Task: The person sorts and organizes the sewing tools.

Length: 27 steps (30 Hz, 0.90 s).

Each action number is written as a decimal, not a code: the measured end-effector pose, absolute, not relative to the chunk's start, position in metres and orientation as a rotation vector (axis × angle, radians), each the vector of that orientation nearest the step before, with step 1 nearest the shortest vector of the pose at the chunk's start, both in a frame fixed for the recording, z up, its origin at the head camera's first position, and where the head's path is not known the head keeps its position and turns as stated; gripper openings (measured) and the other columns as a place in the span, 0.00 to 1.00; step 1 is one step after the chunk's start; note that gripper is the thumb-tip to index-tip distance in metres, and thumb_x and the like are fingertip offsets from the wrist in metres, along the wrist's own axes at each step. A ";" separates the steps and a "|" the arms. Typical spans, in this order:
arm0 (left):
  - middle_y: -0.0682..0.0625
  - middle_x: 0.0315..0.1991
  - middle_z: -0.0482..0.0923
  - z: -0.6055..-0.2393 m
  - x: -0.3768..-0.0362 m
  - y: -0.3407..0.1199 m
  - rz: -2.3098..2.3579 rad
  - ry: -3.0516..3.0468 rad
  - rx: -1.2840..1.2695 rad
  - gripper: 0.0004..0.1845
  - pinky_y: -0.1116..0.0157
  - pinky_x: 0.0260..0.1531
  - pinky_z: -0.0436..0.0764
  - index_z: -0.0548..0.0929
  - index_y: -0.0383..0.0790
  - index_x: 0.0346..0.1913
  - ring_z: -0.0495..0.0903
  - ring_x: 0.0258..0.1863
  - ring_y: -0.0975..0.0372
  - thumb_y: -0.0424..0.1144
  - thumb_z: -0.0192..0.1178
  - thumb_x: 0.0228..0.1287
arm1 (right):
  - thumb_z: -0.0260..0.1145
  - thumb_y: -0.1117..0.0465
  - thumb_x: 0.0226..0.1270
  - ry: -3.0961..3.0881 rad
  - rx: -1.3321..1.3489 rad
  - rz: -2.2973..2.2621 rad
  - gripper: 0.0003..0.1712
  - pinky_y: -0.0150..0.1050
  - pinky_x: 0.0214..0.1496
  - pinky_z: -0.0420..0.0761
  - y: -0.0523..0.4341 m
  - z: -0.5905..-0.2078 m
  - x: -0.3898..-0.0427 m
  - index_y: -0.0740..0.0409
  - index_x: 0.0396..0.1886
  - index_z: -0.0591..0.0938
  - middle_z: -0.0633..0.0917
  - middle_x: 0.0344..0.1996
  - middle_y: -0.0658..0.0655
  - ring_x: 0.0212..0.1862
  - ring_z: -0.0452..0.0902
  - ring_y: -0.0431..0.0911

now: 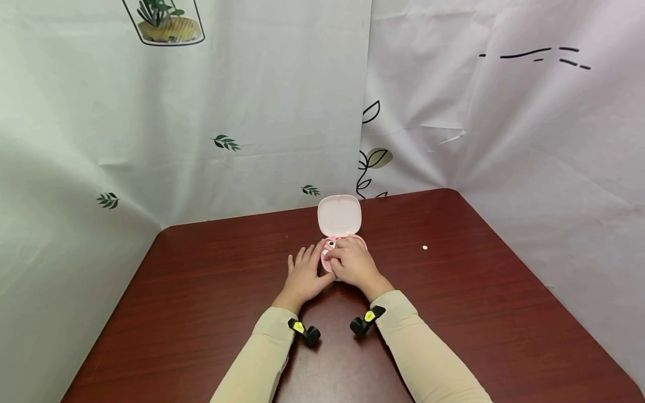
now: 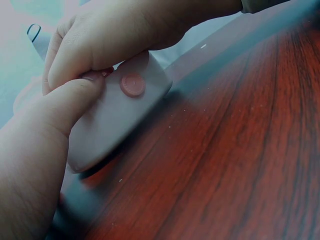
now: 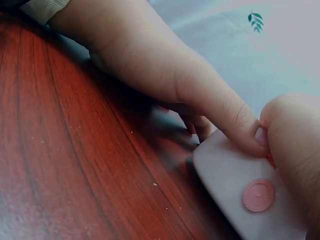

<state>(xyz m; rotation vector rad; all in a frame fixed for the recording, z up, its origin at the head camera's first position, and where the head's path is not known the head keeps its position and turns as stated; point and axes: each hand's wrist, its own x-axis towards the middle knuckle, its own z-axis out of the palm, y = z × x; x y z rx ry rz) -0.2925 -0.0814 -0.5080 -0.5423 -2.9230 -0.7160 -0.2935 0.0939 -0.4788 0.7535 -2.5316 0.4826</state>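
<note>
A small pink case (image 1: 327,267) sits on the table with its pale lid (image 1: 340,215) raised at the back. A round pink button (image 2: 132,85) shows on its front wall. My left hand (image 1: 302,280) holds the case's left front corner, thumb on the front edge (image 3: 225,155) and fingers along the side. My right hand (image 1: 355,263) bends over the interior with curled fingers and hides much of it. A dark eye-like spot (image 1: 331,243) and a white piece (image 1: 326,253) show beside its fingers. I cannot tell whether those fingers pinch something.
A small white disc (image 1: 425,247) lies on the dark red-brown wooden table (image 1: 211,291), right of the case. Pale printed cloth (image 1: 272,101) hangs behind and at both sides. Black wrist cameras (image 1: 309,334) are strapped over both sleeves.
</note>
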 end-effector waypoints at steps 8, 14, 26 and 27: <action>0.39 0.75 0.62 -0.507 -0.292 -0.081 -0.717 -2.912 -0.542 0.49 0.33 0.70 0.44 0.55 0.56 0.81 0.55 0.76 0.40 0.71 0.55 0.60 | 0.59 0.63 0.60 -2.544 0.747 0.486 0.17 0.52 0.65 0.70 0.094 -0.479 -0.294 0.47 0.37 0.92 0.83 0.31 0.49 0.43 0.78 0.49; 0.38 0.75 0.62 -0.506 -0.291 -0.081 -0.720 -2.918 -0.553 0.50 0.33 0.70 0.43 0.54 0.56 0.81 0.54 0.76 0.40 0.72 0.55 0.61 | 0.60 0.66 0.60 -2.424 0.727 0.630 0.15 0.52 0.55 0.75 0.102 -0.478 -0.294 0.52 0.38 0.92 0.84 0.31 0.51 0.43 0.78 0.52; 0.39 0.76 0.60 -0.505 -0.292 -0.080 -0.758 -2.947 -0.547 0.52 0.35 0.72 0.39 0.51 0.57 0.82 0.52 0.77 0.41 0.73 0.56 0.60 | 0.62 0.71 0.64 -2.205 0.265 0.865 0.13 0.52 0.48 0.74 0.193 -0.489 -0.299 0.59 0.44 0.88 0.84 0.38 0.59 0.43 0.75 0.58; 0.39 0.76 0.60 -0.506 -0.292 -0.081 -0.757 -2.945 -0.546 0.52 0.34 0.72 0.39 0.51 0.57 0.82 0.52 0.77 0.41 0.73 0.56 0.60 | 0.61 0.70 0.65 -2.225 0.225 0.859 0.13 0.53 0.48 0.74 0.202 -0.491 -0.298 0.59 0.45 0.88 0.84 0.39 0.60 0.44 0.75 0.59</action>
